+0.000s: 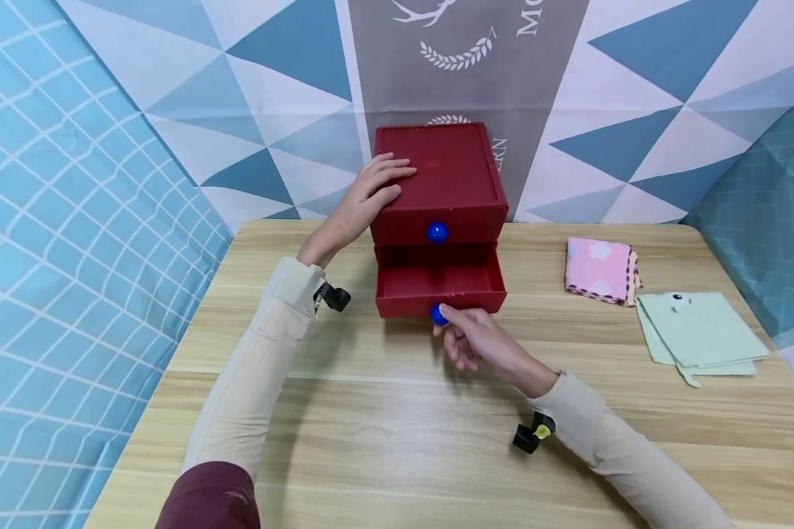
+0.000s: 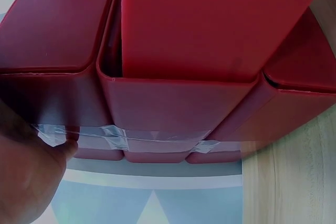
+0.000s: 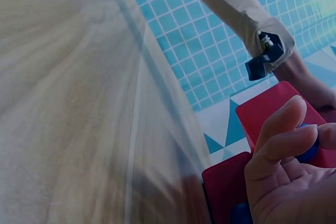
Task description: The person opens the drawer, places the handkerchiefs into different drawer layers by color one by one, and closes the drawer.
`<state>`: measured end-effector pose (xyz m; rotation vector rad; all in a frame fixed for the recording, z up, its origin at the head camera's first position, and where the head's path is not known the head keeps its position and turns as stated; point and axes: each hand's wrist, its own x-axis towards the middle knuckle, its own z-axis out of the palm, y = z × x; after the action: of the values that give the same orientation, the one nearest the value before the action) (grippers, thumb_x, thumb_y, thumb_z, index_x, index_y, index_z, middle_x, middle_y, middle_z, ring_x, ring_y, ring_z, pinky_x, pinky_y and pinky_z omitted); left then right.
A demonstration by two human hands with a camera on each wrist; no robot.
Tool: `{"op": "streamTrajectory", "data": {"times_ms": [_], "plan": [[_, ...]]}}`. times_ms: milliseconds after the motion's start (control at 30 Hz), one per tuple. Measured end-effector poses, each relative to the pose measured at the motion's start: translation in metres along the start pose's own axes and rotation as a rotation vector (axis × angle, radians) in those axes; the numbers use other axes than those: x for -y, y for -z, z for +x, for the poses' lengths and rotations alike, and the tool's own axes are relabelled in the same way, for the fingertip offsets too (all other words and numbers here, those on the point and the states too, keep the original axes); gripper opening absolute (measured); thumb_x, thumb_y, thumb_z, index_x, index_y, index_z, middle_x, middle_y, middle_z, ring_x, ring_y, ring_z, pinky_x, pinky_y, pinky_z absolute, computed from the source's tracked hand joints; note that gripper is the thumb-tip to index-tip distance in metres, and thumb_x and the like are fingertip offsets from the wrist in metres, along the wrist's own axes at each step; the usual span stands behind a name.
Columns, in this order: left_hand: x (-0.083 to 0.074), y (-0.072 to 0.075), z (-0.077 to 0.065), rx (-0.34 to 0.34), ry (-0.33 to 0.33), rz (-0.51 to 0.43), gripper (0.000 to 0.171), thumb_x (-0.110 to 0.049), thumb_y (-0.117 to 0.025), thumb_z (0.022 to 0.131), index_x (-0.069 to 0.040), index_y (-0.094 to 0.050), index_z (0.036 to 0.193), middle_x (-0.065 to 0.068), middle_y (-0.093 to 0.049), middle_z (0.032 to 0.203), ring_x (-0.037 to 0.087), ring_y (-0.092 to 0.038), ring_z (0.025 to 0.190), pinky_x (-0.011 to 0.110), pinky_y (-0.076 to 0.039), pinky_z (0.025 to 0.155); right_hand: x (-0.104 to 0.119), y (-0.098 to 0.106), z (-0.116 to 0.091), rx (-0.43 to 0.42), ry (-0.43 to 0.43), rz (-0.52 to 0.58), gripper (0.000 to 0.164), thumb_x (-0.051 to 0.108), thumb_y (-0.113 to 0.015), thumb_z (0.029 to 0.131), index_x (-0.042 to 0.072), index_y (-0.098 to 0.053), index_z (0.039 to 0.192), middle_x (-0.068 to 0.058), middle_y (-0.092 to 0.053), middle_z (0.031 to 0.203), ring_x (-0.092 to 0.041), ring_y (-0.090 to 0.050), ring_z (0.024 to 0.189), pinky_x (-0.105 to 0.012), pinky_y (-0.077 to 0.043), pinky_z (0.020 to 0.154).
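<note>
A red drawer cabinet (image 1: 443, 165) stands at the table's back edge. Its top drawer is closed, with a round blue knob (image 1: 437, 232). Below it, the drawer (image 1: 403, 306) is pulled out and its visible inside is bare; the left wrist view shows this drawer's side wall (image 2: 205, 24) jutting out between the tiers above and below. My right hand (image 1: 483, 339) pinches that drawer's blue knob (image 3: 308, 153) between thumb and fingers. On the cabinet's top left edge rests my left hand (image 1: 369, 192), fingers extended over the top.
A folded pink cloth (image 1: 598, 268) lies on the table right of the cabinet. Nearer the right edge is a folded pale green cloth (image 1: 704, 330). Patterned sheets hang behind and at both sides. Clear tape (image 2: 115, 136) runs along the cabinet's side.
</note>
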<state>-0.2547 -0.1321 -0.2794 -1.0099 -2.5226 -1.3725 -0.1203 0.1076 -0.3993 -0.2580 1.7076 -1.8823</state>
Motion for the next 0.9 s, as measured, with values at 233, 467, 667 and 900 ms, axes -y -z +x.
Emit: {"op": "streamTrajectory", "data": {"times_ms": [233,467,667,900], "plan": [[-0.019,0.002,-0.005,0.005,-0.001,-0.027,0.041,-0.008,-0.046,0.101,0.004,-0.053,0.139,0.021,-0.038,0.153,0.035,-0.017,0.148,0.038,-0.016,0.12,-0.001,-0.002,-0.009,0.024,-0.012,-0.067,0.055,0.048,-0.046,0.104,-0.005,-0.06,0.104,-0.005,-0.056,0.061,-0.015,-0.05,0.046,-0.022,-0.037,0.039],[-0.02,0.002,-0.005,0.004,0.001,-0.033,0.041,-0.007,-0.046,0.1,0.005,-0.053,0.139,0.022,-0.038,0.153,0.035,-0.017,0.148,0.037,-0.017,0.12,-0.004,-0.007,-0.02,0.033,-0.025,-0.074,0.055,0.048,-0.045,0.104,-0.004,-0.06,0.106,-0.005,-0.057,0.062,-0.015,-0.049,0.045,-0.021,-0.039,0.041],[-0.021,0.001,-0.004,0.004,-0.005,-0.034,0.04,-0.007,-0.045,0.101,0.005,-0.054,0.139,0.022,-0.038,0.153,0.035,-0.016,0.149,0.037,-0.015,0.12,-0.008,-0.011,-0.028,0.051,-0.015,-0.067,0.054,0.047,-0.043,0.105,-0.004,-0.06,0.106,-0.005,-0.057,0.062,-0.015,-0.05,0.045,-0.022,-0.038,0.041],[-0.019,0.001,-0.003,0.0,0.004,-0.031,0.04,-0.008,-0.045,0.102,0.005,-0.054,0.139,0.021,-0.039,0.153,0.034,-0.015,0.149,0.035,-0.013,0.12,-0.013,-0.016,-0.036,0.077,-0.007,-0.06,0.057,0.044,-0.041,0.106,-0.01,-0.057,0.108,-0.005,-0.057,0.062,-0.013,-0.052,0.045,-0.021,-0.039,0.041]]}}
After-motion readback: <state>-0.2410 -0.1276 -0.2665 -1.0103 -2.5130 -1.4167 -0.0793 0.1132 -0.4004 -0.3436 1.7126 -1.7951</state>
